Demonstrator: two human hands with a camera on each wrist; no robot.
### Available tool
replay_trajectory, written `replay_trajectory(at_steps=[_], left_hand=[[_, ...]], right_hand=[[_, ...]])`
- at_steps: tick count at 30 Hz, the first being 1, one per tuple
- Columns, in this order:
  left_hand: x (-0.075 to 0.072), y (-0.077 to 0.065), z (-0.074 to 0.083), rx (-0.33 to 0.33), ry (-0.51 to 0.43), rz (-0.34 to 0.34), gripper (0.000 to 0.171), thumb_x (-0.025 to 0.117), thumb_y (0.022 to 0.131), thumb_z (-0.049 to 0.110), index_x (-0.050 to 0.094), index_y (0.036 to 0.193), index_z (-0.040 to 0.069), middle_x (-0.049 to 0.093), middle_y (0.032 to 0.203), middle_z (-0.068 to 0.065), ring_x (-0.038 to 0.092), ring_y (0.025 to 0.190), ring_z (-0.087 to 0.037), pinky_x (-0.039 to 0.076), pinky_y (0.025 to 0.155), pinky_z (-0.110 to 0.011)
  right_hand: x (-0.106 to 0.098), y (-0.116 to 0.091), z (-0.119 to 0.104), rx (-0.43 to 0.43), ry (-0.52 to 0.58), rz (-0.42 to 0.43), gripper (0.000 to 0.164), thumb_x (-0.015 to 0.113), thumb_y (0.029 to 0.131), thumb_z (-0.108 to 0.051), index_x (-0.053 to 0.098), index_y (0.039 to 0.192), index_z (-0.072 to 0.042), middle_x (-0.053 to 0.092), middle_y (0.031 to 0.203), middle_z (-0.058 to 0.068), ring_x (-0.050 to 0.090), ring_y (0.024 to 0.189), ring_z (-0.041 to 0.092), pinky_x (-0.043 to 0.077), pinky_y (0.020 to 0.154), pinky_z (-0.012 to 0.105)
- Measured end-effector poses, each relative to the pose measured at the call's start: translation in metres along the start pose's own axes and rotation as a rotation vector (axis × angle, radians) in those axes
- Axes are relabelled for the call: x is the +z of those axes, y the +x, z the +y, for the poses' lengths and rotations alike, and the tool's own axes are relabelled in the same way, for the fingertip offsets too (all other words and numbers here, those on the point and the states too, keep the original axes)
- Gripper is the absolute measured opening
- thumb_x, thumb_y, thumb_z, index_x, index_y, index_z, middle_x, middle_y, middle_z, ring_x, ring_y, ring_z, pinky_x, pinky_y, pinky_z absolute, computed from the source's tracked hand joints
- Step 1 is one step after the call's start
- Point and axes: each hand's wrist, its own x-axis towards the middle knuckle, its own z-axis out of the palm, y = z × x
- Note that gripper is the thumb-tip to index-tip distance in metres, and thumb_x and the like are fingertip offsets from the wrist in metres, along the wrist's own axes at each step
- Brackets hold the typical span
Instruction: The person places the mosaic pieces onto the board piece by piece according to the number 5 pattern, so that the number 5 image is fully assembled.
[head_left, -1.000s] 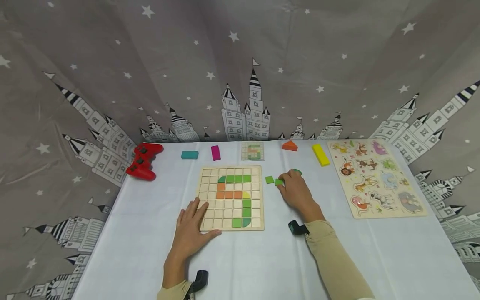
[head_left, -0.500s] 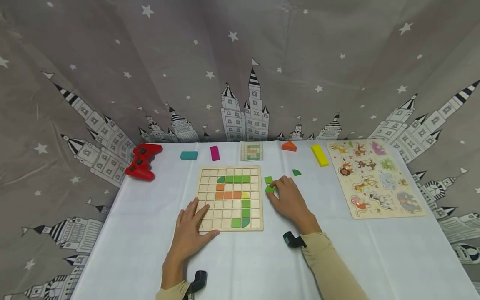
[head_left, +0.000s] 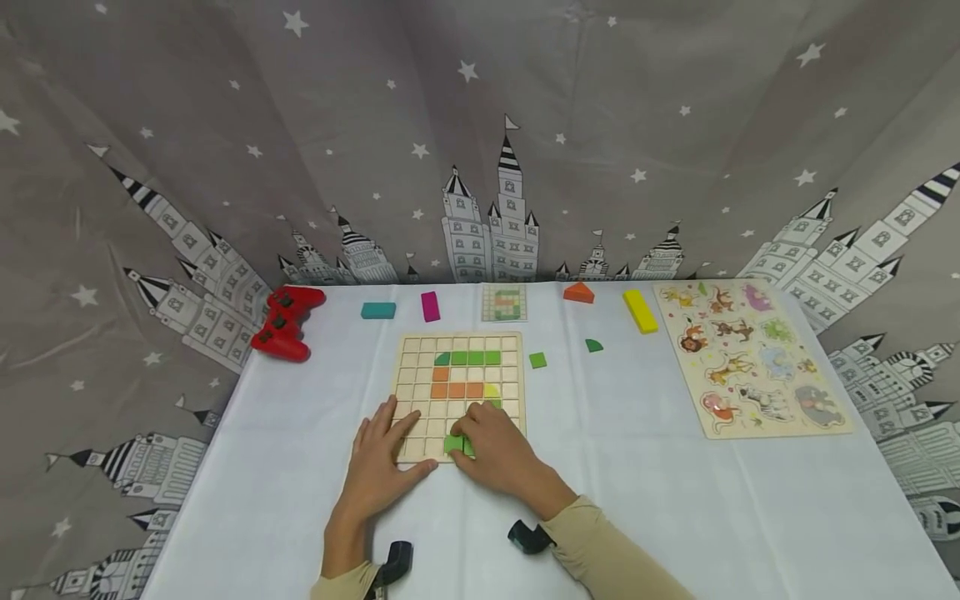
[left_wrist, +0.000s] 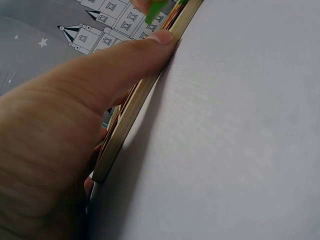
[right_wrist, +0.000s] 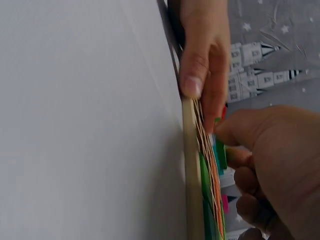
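A wooden grid board (head_left: 512,375) lies on the white table, with green, orange and yellow tiles set in its cells. My left hand (head_left: 380,462) rests on its lower left corner, fingers spread and thumb along the front edge. Over the bottom row my right hand (head_left: 498,450) pinches a green square tile (head_left: 453,444) between thumb and fingers, just left of another green tile there. The same pinched tile (left_wrist: 156,11) shows raised above the board in the left wrist view. My right hand covers part of the board's lower right.
A loose green square (head_left: 537,360) and a green quarter-round tile (head_left: 594,345) lie right of the board. Behind it stands a small pattern card (head_left: 505,302), among teal, magenta, orange and yellow blocks (head_left: 641,311). A red game controller (head_left: 287,323) sits left, an animal puzzle (head_left: 750,358) right.
My right hand has drawn a green square tile away from the loose ones and carried it left to the board's bottom row. My left hand has stayed on the board.
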Motion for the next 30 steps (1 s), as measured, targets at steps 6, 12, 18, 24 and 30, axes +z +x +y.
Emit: replay_trajectory(at_steps=[6, 12, 18, 24, 30], left_hand=[[0.001, -0.001, 0.002, -0.012, 0.000, -0.013, 0.085, 0.085, 0.076, 0.051, 0.056, 0.147, 0.013, 0.024, 0.169, -0.019, 0.021, 0.156, -0.040, 0.011, 0.126, -0.061], [0.000, 0.000, 0.001, 0.009, 0.003, 0.008, 0.084, 0.085, 0.076, 0.050, 0.056, 0.146, 0.013, 0.024, 0.168, -0.019, 0.022, 0.155, -0.042, 0.012, 0.125, -0.062], [0.001, 0.001, 0.000, 0.027, 0.009, 0.027, 0.082, 0.085, 0.077, 0.050, 0.057, 0.145, 0.013, 0.027, 0.167, -0.021, 0.025, 0.153, -0.044, 0.015, 0.123, -0.065], [0.002, 0.002, 0.000, 0.020, 0.010, 0.019, 0.082, 0.085, 0.076, 0.051, 0.057, 0.144, 0.014, 0.027, 0.167, -0.021, 0.025, 0.154, -0.043, 0.014, 0.124, -0.064], [0.002, 0.003, 0.000, -0.005, 0.008, -0.005, 0.083, 0.085, 0.076, 0.050, 0.056, 0.146, 0.014, 0.024, 0.168, -0.020, 0.023, 0.155, -0.043, 0.012, 0.125, -0.063]], right_hand=[[0.003, 0.003, -0.008, 0.012, -0.056, -0.016, 0.020, 0.074, 0.092, -0.035, 0.075, 0.103, -0.019, 0.063, 0.096, -0.004, 0.049, 0.084, 0.012, 0.046, 0.076, 0.026], [0.000, 0.006, -0.010, 0.015, -0.071, -0.029, 0.017, 0.074, 0.092, -0.034, 0.075, 0.101, -0.020, 0.064, 0.095, -0.005, 0.049, 0.083, 0.012, 0.043, 0.073, 0.025], [-0.004, 0.006, -0.012, 0.034, -0.064, -0.055, 0.017, 0.074, 0.092, -0.035, 0.077, 0.101, -0.021, 0.066, 0.094, -0.006, 0.049, 0.082, 0.012, 0.041, 0.070, 0.025], [-0.003, 0.005, -0.010, 0.045, -0.060, -0.059, 0.016, 0.074, 0.093, -0.035, 0.078, 0.101, -0.023, 0.067, 0.096, -0.007, 0.048, 0.081, 0.011, 0.039, 0.070, 0.024], [-0.001, 0.004, -0.007, 0.051, -0.053, -0.052, 0.015, 0.074, 0.093, -0.034, 0.078, 0.101, -0.023, 0.067, 0.095, -0.006, 0.048, 0.082, 0.012, 0.041, 0.072, 0.027]])
